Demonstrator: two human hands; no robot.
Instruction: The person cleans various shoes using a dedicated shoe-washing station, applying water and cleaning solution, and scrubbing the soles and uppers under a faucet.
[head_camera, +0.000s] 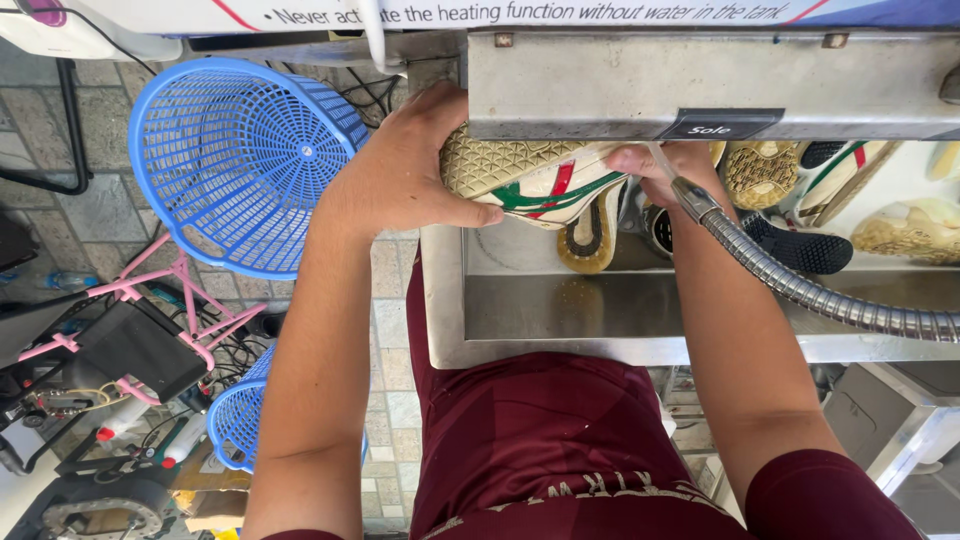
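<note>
Left to right: a blue basket (235, 160) stands on a pink frame (150, 300) beside the steel sink (560, 310), clear of the work. The left hand (400, 175) is clamped on a white shoe (535, 180) with red and green stripes, palm over the heel end, thumb along the side, sole turned up and away. The shoe is held above the sink's left near corner, just under the overhanging steel housing (700, 85). It looks light and fairly stiff in the sole but soft in the upper, and probably wet and slippery, so a grip around the firm heel and sole edge seems soundest. The right hand (670, 165) is closed around the spray head (690, 200) of a ribbed metal hose (820, 295), touching the shoe's toe end. More shoes (800, 245) lie in the sink toward its far right.
</note>
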